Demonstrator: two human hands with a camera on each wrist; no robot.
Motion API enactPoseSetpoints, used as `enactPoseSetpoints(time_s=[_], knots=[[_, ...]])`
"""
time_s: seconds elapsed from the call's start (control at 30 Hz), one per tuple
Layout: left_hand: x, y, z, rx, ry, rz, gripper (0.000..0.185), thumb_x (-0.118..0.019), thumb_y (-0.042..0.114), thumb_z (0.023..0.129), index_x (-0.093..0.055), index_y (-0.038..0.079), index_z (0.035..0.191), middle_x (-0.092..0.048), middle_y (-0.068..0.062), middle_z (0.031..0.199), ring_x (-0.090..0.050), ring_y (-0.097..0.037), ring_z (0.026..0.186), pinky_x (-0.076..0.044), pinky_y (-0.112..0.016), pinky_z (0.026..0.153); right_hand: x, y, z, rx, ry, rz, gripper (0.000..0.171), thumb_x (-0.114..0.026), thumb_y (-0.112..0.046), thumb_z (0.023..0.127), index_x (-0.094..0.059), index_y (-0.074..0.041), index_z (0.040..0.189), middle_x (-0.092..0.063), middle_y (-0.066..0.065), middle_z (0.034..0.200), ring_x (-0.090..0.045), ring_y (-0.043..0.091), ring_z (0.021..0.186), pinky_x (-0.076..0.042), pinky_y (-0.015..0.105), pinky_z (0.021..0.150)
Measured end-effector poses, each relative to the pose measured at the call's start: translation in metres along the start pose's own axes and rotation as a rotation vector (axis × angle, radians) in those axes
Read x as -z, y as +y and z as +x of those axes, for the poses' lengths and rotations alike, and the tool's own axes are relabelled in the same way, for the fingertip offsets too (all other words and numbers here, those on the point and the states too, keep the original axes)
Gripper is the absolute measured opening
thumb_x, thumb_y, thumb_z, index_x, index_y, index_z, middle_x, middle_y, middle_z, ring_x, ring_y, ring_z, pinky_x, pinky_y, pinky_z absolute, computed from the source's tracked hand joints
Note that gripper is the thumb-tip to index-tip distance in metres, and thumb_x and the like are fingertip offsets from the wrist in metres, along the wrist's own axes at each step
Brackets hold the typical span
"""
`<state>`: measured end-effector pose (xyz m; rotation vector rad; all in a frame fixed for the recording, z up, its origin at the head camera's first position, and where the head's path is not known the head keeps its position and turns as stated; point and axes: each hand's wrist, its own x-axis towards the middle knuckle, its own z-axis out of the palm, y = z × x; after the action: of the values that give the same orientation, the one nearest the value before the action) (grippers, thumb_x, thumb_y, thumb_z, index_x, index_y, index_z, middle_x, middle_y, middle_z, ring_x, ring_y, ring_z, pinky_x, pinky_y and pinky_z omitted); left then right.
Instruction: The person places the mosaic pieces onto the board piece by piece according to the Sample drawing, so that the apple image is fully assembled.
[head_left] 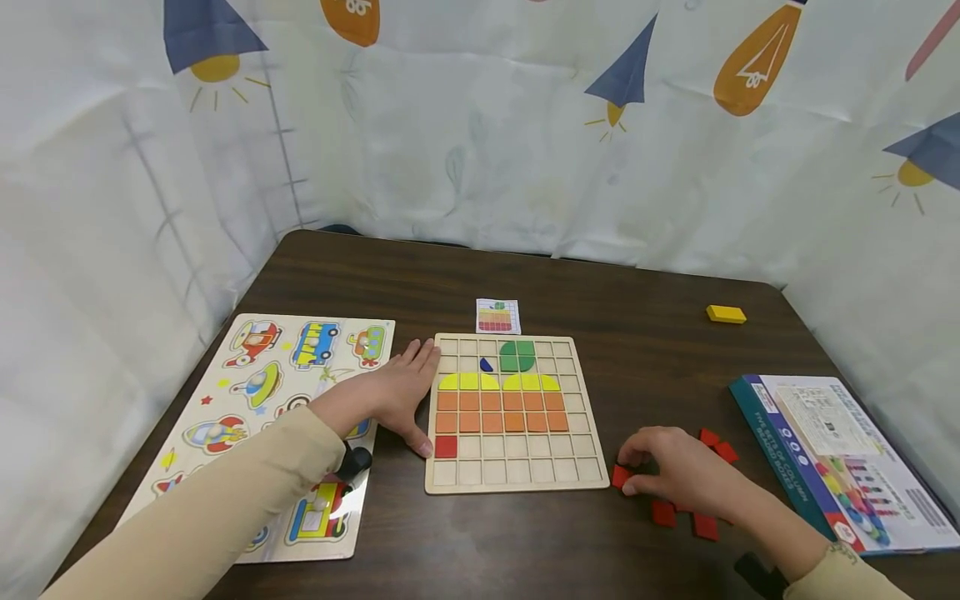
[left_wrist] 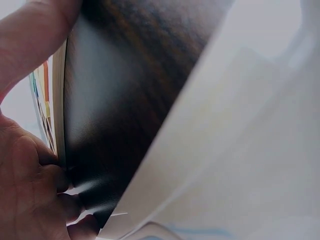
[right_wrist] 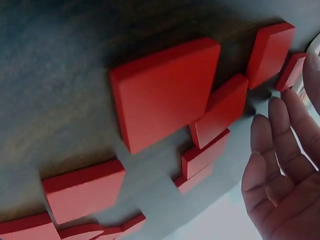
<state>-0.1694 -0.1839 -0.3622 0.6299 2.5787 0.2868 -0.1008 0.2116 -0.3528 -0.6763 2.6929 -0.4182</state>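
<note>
A wooden grid board (head_left: 525, 471) lies mid-table, filled with a green shape (head_left: 517, 356), a small blue piece (head_left: 486, 365), yellow domes (head_left: 498, 382), two orange rows (head_left: 501, 412) and one red tile (head_left: 446, 447) at the lower left. My left hand (head_left: 403, 396) lies flat against the board's left edge (left_wrist: 59, 100), fingers straight. My right hand (head_left: 671, 471) hovers over a scatter of loose red tiles (right_wrist: 165, 92) to the right of the board. Its loosely bent fingertips (right_wrist: 262, 130) touch the leftmost red tile (head_left: 620, 476).
A pattern card (head_left: 498, 316) lies just behind the board. To the left is a vehicle peg puzzle (head_left: 262, 400), at the right edge a printed box (head_left: 840, 458), and at the far right a yellow block (head_left: 725, 313). Printed curtains surround the dark table (head_left: 420, 283).
</note>
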Motion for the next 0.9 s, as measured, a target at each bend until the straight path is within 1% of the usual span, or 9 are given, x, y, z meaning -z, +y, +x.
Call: enactPoseSetpoints(time_s=[0.07,0.17,0.27,0.37,0.47,0.63,0.77,0.9], knots=[[0.0,0.0,0.0,-0.003,0.0,0.0,0.142,-0.089,0.059,0.067,-0.007,-0.01,0.16,-0.001,-0.03,0.169,0.001,-0.049,0.158,-0.013,-0.061,0.127,-0.002,-0.001,-0.001,0.008,0.019,-0.026,0.027,-0.086,-0.038,0.08,-0.073,-0.022,0.097,-0.065,-0.015,0.092,-0.059,0.001,0.083,-0.056,0.025,0.073],[0.0,0.0,0.0,-0.005,-0.001,0.001,0.142,-0.089,0.059,0.068,-0.007,-0.01,0.16,-0.001,-0.03,0.169,0.001,-0.049,0.157,-0.013,-0.061,0.127,-0.005,-0.001,0.0,0.018,0.043,-0.062,0.026,-0.088,-0.034,0.079,-0.071,-0.022,0.095,-0.064,-0.016,0.09,-0.057,0.001,0.082,-0.055,0.025,0.072],[0.0,-0.001,0.001,-0.005,-0.003,0.005,0.142,-0.089,0.059,0.067,-0.007,-0.01,0.16,-0.001,-0.03,0.169,0.001,-0.049,0.157,-0.013,-0.061,0.127,-0.007,-0.001,0.0,0.024,0.064,-0.093,0.024,-0.088,-0.028,0.08,-0.07,-0.022,0.095,-0.063,-0.015,0.091,-0.056,0.002,0.083,-0.056,0.027,0.074],[0.0,0.0,0.001,-0.003,-0.003,0.007,0.142,-0.089,0.059,0.067,-0.007,-0.01,0.16,-0.001,-0.03,0.169,0.001,-0.049,0.157,-0.013,-0.061,0.127,-0.008,0.0,-0.001,0.033,0.083,-0.1,0.025,-0.089,-0.024,0.08,-0.069,-0.022,0.095,-0.062,-0.014,0.094,-0.056,0.005,0.086,-0.057,0.028,0.076],[0.0,0.001,0.001,0.002,-0.006,0.007,0.142,-0.089,0.059,0.067,-0.007,-0.009,0.16,-0.001,-0.029,0.17,0.001,-0.049,0.158,-0.013,-0.06,0.127,-0.008,0.001,0.0,0.036,0.089,-0.089,0.028,-0.089,-0.021,0.079,-0.065,-0.022,0.093,-0.061,-0.015,0.092,-0.056,0.005,0.086,-0.056,0.029,0.077],[0.0,0.001,0.001,0.008,-0.006,0.005,0.142,-0.09,0.059,0.067,-0.007,-0.009,0.16,0.0,-0.029,0.17,0.002,-0.048,0.158,-0.013,-0.06,0.127,-0.005,0.001,0.002,0.022,0.077,-0.06,0.028,-0.087,-0.015,0.081,-0.062,-0.024,0.09,-0.062,-0.016,0.086,-0.057,0.002,0.082,-0.056,0.027,0.073],[0.0,0.001,0.001,0.01,-0.004,0.003,0.142,-0.089,0.06,0.066,-0.007,-0.009,0.16,0.0,-0.029,0.17,0.002,-0.048,0.158,-0.013,-0.06,0.127,0.003,-0.001,0.005,0.011,0.078,-0.042,0.024,-0.084,-0.014,0.083,-0.063,-0.024,0.088,-0.064,-0.017,0.086,-0.055,0.002,0.08,-0.055,0.026,0.072],[-0.001,0.001,0.001,0.012,-0.005,0.006,0.143,-0.089,0.06,0.066,-0.007,-0.008,0.161,0.0,-0.028,0.17,0.002,-0.048,0.158,-0.013,-0.06,0.127,0.015,-0.009,0.011,0.029,0.112,-0.001,0.019,-0.081,-0.013,0.087,-0.066,-0.024,0.09,-0.066,-0.017,0.088,-0.057,0.002,0.082,-0.056,0.026,0.073]])
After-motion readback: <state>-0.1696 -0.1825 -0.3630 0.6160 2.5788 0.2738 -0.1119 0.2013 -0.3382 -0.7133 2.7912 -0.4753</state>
